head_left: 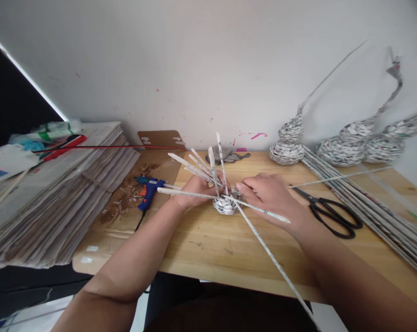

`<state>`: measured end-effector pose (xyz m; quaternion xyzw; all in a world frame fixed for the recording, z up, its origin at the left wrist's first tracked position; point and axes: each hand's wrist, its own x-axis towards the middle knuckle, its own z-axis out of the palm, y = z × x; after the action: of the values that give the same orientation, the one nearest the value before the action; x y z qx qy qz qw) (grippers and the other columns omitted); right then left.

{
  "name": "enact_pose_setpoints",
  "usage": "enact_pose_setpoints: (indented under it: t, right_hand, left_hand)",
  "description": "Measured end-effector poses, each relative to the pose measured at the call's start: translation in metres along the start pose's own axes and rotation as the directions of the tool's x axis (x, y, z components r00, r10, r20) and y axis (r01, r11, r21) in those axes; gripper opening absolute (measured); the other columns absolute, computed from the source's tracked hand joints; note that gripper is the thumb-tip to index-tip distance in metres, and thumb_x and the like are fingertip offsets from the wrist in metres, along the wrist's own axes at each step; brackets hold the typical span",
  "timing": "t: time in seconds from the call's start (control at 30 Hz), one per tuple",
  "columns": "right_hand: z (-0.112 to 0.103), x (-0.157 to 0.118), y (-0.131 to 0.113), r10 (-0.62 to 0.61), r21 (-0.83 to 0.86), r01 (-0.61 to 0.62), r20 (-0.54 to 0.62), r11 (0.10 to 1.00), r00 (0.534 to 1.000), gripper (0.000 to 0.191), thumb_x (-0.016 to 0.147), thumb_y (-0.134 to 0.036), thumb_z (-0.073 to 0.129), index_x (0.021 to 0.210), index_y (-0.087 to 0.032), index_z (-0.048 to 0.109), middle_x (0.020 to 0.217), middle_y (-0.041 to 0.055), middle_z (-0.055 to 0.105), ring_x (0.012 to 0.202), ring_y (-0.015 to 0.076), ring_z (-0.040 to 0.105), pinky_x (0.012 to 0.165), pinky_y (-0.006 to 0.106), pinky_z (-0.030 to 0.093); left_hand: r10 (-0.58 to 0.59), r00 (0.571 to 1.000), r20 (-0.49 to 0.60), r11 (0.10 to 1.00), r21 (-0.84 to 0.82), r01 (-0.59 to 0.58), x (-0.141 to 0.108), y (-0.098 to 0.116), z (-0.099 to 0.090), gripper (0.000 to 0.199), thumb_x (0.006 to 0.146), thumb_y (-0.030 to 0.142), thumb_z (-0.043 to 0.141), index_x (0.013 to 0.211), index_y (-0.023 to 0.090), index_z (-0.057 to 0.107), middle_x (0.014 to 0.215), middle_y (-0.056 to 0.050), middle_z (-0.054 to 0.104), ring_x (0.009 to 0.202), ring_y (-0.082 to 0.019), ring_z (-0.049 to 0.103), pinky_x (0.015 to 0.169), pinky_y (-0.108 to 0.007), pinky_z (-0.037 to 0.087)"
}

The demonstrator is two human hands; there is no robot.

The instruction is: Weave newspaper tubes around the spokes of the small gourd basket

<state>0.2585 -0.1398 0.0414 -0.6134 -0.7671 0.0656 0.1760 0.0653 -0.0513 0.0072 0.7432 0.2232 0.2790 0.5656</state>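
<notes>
A small woven newspaper basket sits on the wooden table between my hands, with several rolled-paper spokes sticking up and out of it. My left hand closes round its left side, fingers partly hidden behind the spokes. Fingers curled at the basket's right rim, my right hand pinches a rolled newspaper strip; its fingertips are partly hidden. One long paper strip runs from the basket toward the table's front edge and past it. Another strip extends right from behind my right hand.
Black-handled scissors lie right, beside a bundle of paper tubes. Woven gourd-like pieces stand along the wall. A blue glue gun rests on cardboard at left, near a tall newspaper stack. A grey rag lies behind.
</notes>
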Motion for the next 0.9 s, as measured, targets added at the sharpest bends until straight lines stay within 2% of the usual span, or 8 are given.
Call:
enact_pose_setpoints:
  t: [0.17,0.33,0.53,0.63,0.7,0.8,0.83,0.9]
  right_hand:
    - [0.001,0.0,0.0,0.075,-0.023,-0.073,0.071,0.997,0.995,0.039,0.095,-0.03,0.047,0.06,-0.019,0.059,0.061,0.0028,0.064,0.055,0.0145,0.049,0.06,0.033,0.024]
    - [0.003,0.001,0.005,0.108,0.113,-0.127,0.158,0.985,0.981,0.031,0.094,-0.032,0.05,0.07,-0.02,0.067,0.072,0.0043,0.072,0.062,0.0174,0.059,0.059,0.031,0.03]
    - [0.004,0.002,0.003,0.126,0.076,-0.139,0.155,0.987,0.98,0.029,0.093,-0.03,0.051,0.071,-0.02,0.068,0.072,0.0039,0.072,0.063,0.0173,0.059,0.063,0.032,0.031]
    - [0.007,0.003,0.004,0.043,0.01,-0.044,0.085,0.999,0.995,0.028,0.093,-0.031,0.054,0.07,-0.02,0.068,0.07,0.0038,0.07,0.069,0.0196,0.06,0.07,0.034,0.032]
    - [0.008,0.002,0.005,-0.02,0.011,0.021,-0.064,1.0,0.998,0.025,0.093,-0.032,0.056,0.073,-0.02,0.068,0.077,0.0041,0.071,0.083,0.0219,0.061,0.078,0.036,0.033]
    - [0.005,0.0,0.008,-0.079,-0.004,0.083,-0.332,0.997,0.94,0.022,0.095,-0.031,0.054,0.08,-0.019,0.066,0.09,0.006,0.071,0.096,0.023,0.06,0.088,0.038,0.034]
    - [0.004,-0.001,0.009,-0.076,-0.013,0.076,-0.366,0.997,0.928,0.022,0.095,-0.03,0.052,0.081,-0.019,0.066,0.09,0.0067,0.071,0.093,0.0227,0.06,0.086,0.037,0.035]
    - [0.003,-0.001,0.014,-0.017,-0.009,0.015,-0.306,1.0,0.952,0.024,0.096,-0.03,0.05,0.08,-0.019,0.064,0.081,0.006,0.069,0.08,0.0209,0.06,0.074,0.033,0.038]
  left_hand:
    - [0.013,1.0,0.006,0.994,0.106,-0.014,-0.004,0.004,0.009,0.019,0.079,0.033,0.072,0.082,0.015,0.066,0.085,-0.007,0.071,0.081,-0.019,0.068,0.071,-0.028,0.055]
    - [0.098,0.995,0.017,0.961,0.256,-0.099,-0.005,0.007,0.01,0.015,0.082,0.031,0.069,0.08,0.016,0.066,0.084,-0.007,0.069,0.081,-0.019,0.067,0.071,-0.028,0.054]
    - [0.098,0.994,0.04,0.968,0.229,-0.105,-0.004,-0.001,0.009,0.011,0.084,0.027,0.067,0.085,0.015,0.066,0.082,-0.005,0.07,0.076,-0.016,0.066,0.071,-0.028,0.054]
    - [0.075,0.997,0.008,0.978,0.193,-0.075,-0.003,0.0,0.008,0.013,0.082,0.027,0.069,0.082,0.014,0.066,0.077,-0.005,0.069,0.071,-0.015,0.065,0.067,-0.027,0.054]
    - [0.071,0.996,-0.053,0.981,0.183,-0.06,-0.002,0.002,0.007,0.014,0.079,0.026,0.071,0.08,0.013,0.066,0.075,-0.005,0.069,0.068,-0.015,0.065,0.065,-0.026,0.053]
    - [0.058,0.988,-0.144,0.988,0.15,-0.036,0.0,0.003,0.004,0.013,0.076,0.024,0.072,0.079,0.013,0.066,0.075,-0.005,0.07,0.069,-0.016,0.065,0.066,-0.026,0.053]
    - [0.051,0.984,-0.168,0.989,0.144,-0.027,0.001,0.002,0.002,0.012,0.075,0.023,0.072,0.078,0.013,0.066,0.075,-0.005,0.07,0.069,-0.016,0.065,0.066,-0.026,0.053]
    - [0.042,0.973,-0.226,0.988,0.152,-0.008,0.004,-0.001,-0.002,0.011,0.073,0.022,0.072,0.076,0.013,0.066,0.074,-0.005,0.07,0.069,-0.017,0.066,0.065,-0.027,0.053]
